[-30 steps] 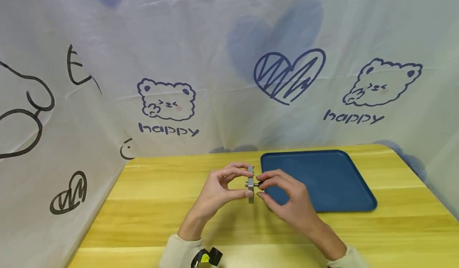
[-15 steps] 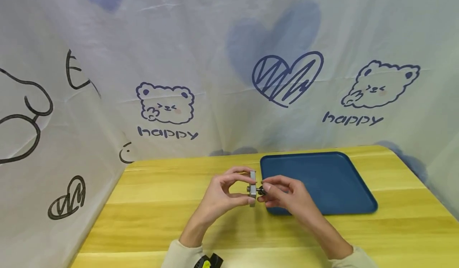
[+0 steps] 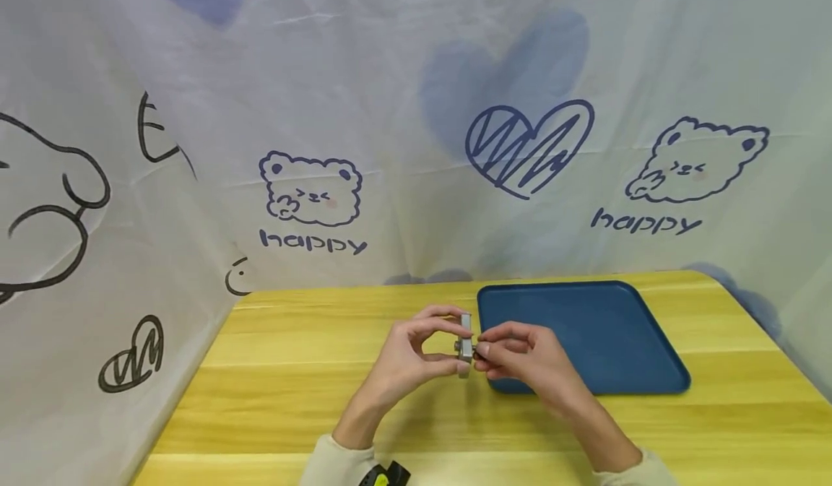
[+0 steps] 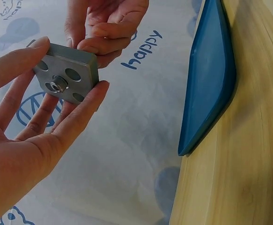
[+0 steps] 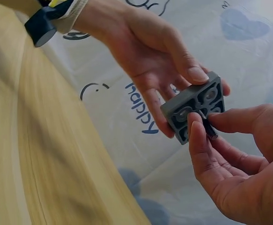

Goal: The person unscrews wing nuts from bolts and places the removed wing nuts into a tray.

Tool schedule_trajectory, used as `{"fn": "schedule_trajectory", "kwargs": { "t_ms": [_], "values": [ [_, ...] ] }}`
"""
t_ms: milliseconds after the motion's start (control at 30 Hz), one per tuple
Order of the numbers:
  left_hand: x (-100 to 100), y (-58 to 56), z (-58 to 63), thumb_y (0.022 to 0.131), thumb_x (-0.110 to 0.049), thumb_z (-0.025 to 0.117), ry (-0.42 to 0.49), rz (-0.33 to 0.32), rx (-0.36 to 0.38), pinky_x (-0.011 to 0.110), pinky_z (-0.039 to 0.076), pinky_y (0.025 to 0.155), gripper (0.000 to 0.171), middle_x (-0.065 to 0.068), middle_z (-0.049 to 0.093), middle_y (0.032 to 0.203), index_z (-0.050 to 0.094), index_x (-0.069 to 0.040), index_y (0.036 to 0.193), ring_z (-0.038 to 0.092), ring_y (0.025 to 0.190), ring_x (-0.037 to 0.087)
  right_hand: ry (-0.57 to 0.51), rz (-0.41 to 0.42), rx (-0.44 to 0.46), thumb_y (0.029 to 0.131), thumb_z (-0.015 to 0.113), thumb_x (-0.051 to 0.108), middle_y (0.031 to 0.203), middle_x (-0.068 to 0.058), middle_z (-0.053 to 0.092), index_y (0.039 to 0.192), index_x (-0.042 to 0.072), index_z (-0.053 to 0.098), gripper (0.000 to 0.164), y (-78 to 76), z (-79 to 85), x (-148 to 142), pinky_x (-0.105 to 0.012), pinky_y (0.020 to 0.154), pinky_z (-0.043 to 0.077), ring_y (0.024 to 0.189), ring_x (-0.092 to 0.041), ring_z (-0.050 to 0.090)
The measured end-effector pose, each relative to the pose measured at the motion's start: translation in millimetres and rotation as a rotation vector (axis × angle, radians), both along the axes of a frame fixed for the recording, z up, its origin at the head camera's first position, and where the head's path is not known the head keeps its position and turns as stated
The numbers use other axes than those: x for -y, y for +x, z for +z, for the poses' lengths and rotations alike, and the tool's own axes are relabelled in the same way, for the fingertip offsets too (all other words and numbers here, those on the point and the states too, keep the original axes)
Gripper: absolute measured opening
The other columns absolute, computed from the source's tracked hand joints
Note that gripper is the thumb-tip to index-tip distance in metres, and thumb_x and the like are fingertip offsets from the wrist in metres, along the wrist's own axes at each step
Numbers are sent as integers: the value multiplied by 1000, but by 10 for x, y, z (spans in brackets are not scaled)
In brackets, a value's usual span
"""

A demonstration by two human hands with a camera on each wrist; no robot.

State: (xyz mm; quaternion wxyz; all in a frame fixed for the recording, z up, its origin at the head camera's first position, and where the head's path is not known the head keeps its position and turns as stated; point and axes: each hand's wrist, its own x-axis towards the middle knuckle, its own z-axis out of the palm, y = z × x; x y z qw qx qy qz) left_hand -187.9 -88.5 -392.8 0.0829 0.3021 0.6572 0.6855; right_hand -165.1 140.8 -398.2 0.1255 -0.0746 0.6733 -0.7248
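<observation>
Fingers and thumb of my left hand grip a grey square metal plate by its edges, holding it upright above the table. Round holes surround a short metal stub at the centre of its face. The other face, in the right wrist view, has ribs and recesses. There my right hand pinches a dark screw between thumb and fingers, its threaded end at the plate's middle. In the head view the fingers mostly hide this screw.
A blue tray lies flat on the yellow wooden table, right behind my right hand. A white printed cloth hangs behind and at the left. On my left wrist sits a black strap device.
My right thumb and fingers have come together around the dark screw, from a looser spread. The gap between right fingers and plate has narrowed. The left hand keeps its grip.
</observation>
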Motion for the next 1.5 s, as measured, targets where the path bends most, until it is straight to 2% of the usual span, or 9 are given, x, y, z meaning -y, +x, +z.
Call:
{"fn": "schedule_trajectory", "kwargs": {
  "t_ms": [300,500,633,900,1100,1233,1300,1400,1500],
  "values": [
    [54,9,27,84,4,82,-1,16,38,45,60,93,36,13,56,141,72,5,118,51,136,32,133,-27,-265,97,73,11,101,-26,73,112,-8,66,26,36,-19,98,-36,71,64,85,-27,76],
    [57,35,65,84,-1,84,5,-3,45,47,59,93,36,15,55,142,73,3,119,51,137,30,206,-66,-385,95,74,8,95,-13,75,108,0,68,16,67,-32,115,-35,70,64,81,-19,75],
    [58,34,76,84,-1,84,16,3,48,47,59,92,36,15,55,142,73,2,118,50,136,31,241,-86,-516,94,76,6,96,-6,74,104,6,70,12,62,-50,120,-34,71,64,82,-16,74],
    [73,19,68,84,-1,84,16,11,50,49,57,96,36,14,57,140,74,0,118,49,137,30,284,-115,-748,91,77,0,99,1,72,100,14,69,19,69,-102,142,-30,72,63,83,-15,73],
    [80,13,67,83,3,83,36,6,43,47,58,96,36,17,57,140,73,3,118,51,135,32,383,-131,-994,84,79,-10,106,-1,71,96,17,67,31,42,-128,144,-24,76,61,89,-13,71],
    [85,21,82,82,5,83,37,13,26,43,57,97,36,17,58,139,73,3,117,51,135,31,467,-144,-1151,86,79,-6,109,-5,69,92,14,66,25,40,-150,145,-20,79,59,94,-18,71],
    [87,27,89,82,5,83,38,14,29,44,57,98,36,16,58,139,74,3,117,51,135,31,493,-154,-1199,93,75,4,109,-6,68,91,12,65,13,40,-167,151,-18,78,58,94,-19,70],
    [89,26,90,82,5,83,30,20,20,44,53,104,36,16,59,138,74,2,116,52,134,30,496,-167,-1223,90,77,0,109,-7,68,91,11,66,16,38,-177,163,-17,77,57,93,-19,70],
    [94,13,84,82,4,84,15,30,-3,46,45,113,36,13,60,138,75,1,117,52,134,28,459,-163,-1178,83,80,-9,109,-7,69,94,12,67,27,28,-166,168,-18,79,58,93,-18,70]
  ]
}}
